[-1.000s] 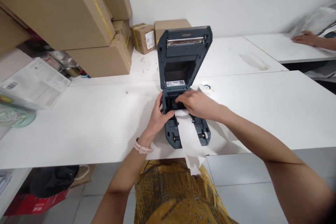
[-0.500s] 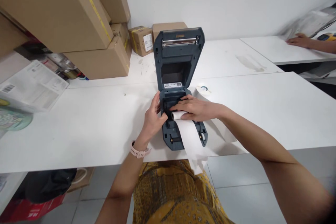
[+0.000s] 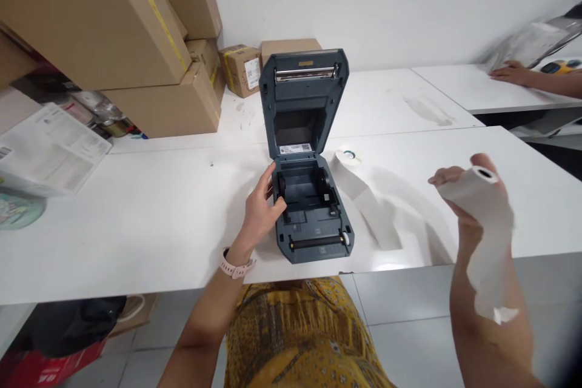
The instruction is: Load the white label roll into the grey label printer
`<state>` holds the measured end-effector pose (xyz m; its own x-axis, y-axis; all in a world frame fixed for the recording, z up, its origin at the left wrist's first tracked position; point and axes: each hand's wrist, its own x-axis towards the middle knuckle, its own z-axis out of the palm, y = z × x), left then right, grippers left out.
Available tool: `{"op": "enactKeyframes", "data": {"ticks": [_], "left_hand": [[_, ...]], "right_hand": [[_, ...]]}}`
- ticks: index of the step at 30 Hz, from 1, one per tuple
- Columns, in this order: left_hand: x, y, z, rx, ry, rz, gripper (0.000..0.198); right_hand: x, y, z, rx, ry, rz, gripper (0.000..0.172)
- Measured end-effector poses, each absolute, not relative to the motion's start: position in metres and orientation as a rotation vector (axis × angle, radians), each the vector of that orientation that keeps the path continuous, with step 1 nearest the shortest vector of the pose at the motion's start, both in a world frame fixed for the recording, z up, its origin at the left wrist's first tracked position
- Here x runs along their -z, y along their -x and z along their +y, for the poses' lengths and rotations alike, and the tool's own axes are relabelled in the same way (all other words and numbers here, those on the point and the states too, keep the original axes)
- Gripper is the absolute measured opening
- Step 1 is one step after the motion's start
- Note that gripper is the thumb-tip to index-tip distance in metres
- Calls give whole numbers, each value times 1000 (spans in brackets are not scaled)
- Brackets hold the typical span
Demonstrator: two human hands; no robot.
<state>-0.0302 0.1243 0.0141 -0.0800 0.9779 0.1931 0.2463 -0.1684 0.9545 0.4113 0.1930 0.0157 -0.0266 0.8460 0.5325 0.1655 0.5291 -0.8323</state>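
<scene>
Your paper roll [image 3: 477, 191] is up in your right hand [image 3: 464, 218], well right of the printer [image 3: 313, 218] — fingers [image 3: 443, 177] closed round it, loose tail hanging free. Left hand [image 3: 260, 209] grips the printer's left wall, bracing it on the tabletop [image 3: 136, 224] — lid [image 3: 302, 103] stands open, exposing the bay.

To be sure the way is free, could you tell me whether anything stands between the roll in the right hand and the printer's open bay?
Nothing visible blocks it. A loose paper strip lies on the table between them, below the raised roll. The left hand rests beside the bay, at its left edge.
</scene>
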Motion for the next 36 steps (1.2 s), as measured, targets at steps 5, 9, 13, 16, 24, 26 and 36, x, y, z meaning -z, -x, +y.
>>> {"op": "enactKeyframes", "data": {"ticks": [5,9,13,16,24,26,36], "left_hand": [[-16,29,124,-1300,-1461,1401,79],[-15,29,124,-1318,-1441,1372,77],[-14,29,124,-1351,-1443,1342,73],[-14,30,124,-1337,-1440,1356,70],[-12,30,124,-1326,-1464,1372,62],[-12,30,124,-1322,-1470,1368,62],[-15,31,125,-1287,-1511,1330,75]], "right_hand": [[0,-426,158,-1294,1304,-1316,70],[6,-386,162,-1408,1345,-1378,59],[22,-340,192,-1269,1240,-1449,52],[30,-323,208,-1222,1166,-1514,56],[17,-348,214,-1388,1174,-1507,68],[8,-350,221,-1372,1197,-1454,71],[-31,-296,279,-1315,1282,-1862,79]]}}
